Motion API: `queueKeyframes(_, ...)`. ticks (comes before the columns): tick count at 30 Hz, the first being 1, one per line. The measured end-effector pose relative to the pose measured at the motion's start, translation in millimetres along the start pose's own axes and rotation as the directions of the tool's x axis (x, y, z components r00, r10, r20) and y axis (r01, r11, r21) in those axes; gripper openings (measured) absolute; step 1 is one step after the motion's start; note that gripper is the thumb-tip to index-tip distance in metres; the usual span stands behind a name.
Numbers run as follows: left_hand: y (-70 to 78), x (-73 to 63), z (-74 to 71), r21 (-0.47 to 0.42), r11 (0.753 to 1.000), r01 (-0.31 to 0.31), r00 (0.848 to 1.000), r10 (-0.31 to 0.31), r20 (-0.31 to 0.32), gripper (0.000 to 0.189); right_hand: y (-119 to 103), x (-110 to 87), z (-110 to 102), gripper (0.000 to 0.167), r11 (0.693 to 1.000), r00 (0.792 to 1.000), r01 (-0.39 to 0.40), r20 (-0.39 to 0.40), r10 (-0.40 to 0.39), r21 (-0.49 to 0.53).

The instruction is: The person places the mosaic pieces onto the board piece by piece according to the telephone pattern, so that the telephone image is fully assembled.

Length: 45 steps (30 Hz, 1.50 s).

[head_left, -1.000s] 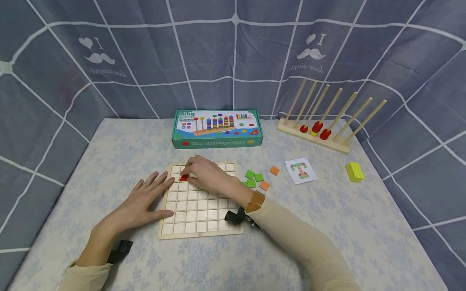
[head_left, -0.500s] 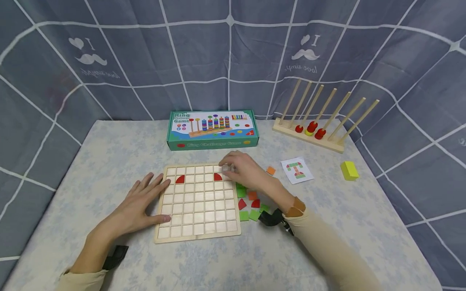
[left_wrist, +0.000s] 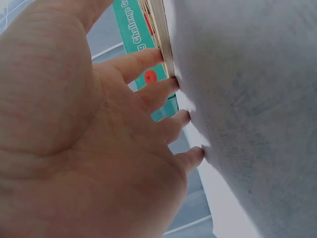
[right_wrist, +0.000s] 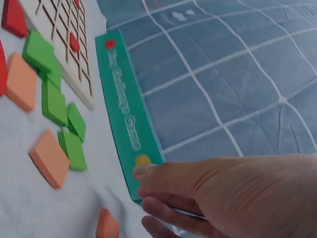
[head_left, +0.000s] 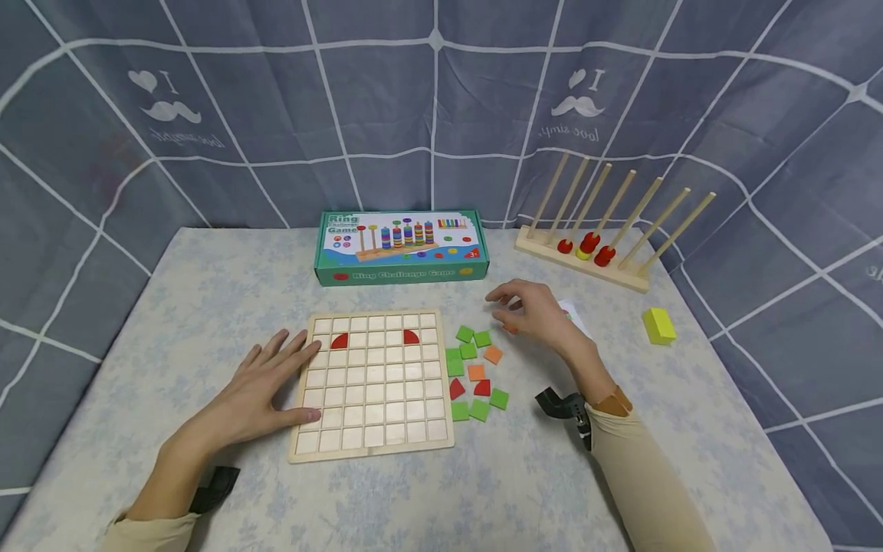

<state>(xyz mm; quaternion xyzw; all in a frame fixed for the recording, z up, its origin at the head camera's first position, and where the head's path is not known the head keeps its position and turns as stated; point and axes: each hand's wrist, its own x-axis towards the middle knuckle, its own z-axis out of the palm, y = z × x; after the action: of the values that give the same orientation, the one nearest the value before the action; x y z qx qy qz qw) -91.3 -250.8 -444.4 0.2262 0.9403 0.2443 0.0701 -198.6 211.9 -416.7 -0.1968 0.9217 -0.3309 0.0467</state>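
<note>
A wooden grid board (head_left: 366, 376) lies on the table, with two red quarter-round tiles, one at left (head_left: 340, 341) and another at right (head_left: 411, 337), in its second row. My left hand (head_left: 244, 402) is spread flat, fingertips and thumb on the board's left edge; the left wrist view shows fingertips at that edge and on the table. My right hand (head_left: 541, 314) hovers beyond the board's right side with loosely bent fingers and nothing visible between them. Just below its fingertips lies an orange square tile (right_wrist: 107, 225). The hand partly covers a pattern card (head_left: 574, 314).
Several green tiles (head_left: 480, 410), orange tiles (head_left: 477, 372) and red quarter-round tiles (head_left: 482, 388) lie right of the board. Behind stand a green game box (head_left: 402, 273) and a peg rack (head_left: 586, 264) with rings. A yellow block (head_left: 659, 326) sits far right.
My right hand has left a red tile in the upper-left cells and moved right, off the board, to the orange tile near the card. The left hand stays at the board's edge.
</note>
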Motion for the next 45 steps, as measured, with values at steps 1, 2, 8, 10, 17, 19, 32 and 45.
queueKeyframes(1,0.3,0.2,0.0,0.000,1.000,0.002,1.000,-0.002,0.002,0.104,2,-0.1,-2,0.027,1.000,1.000,-0.012,0.005,0.012,-0.011)
queueKeyframes(2,0.5,0.5,-0.1,0.000,1.000,0.005,1.000,-0.005,0.005,0.104,4,-0.3,-4,0.027,0.999,1.000,-0.027,0.010,0.027,-0.018)
queueKeyframes(8,0.8,1.6,-2.3,0.004,1.000,0.008,1.000,-0.008,0.007,0.103,10,-2.9,-13,0.025,0.993,0.993,-0.107,0.047,0.109,-0.055)
queueKeyframes(10,1.1,1.2,-3.2,0.003,1.000,0.001,1.000,-0.001,0.001,0.102,11,-2.8,-13,0.025,0.990,0.990,-0.118,0.065,0.122,-0.074)
queueKeyframes(17,1.9,0.0,-4.5,-0.009,1.000,-0.011,1.000,0.011,-0.006,0.100,12,-0.5,-9,0.025,0.988,0.989,-0.116,0.079,0.124,-0.103)
queueKeyframes(19,1.6,0.2,-4.3,-0.006,1.000,-0.009,1.000,0.009,-0.004,0.100,9,-0.1,-7,0.025,0.991,0.994,-0.098,0.048,0.103,-0.088)
queueKeyframes(32,2.0,-0.4,-3.4,-0.009,1.000,-0.009,1.000,0.009,-0.010,0.098,-60,24.2,46,0.028,0.987,0.983,0.158,0.092,-0.156,-0.008)
queueKeyframes(45,2.0,-2.0,-1.9,-0.006,1.000,0.026,1.000,-0.026,0.013,0.098,-115,44.4,98,0.023,0.951,0.937,0.308,0.180,-0.300,-0.021)
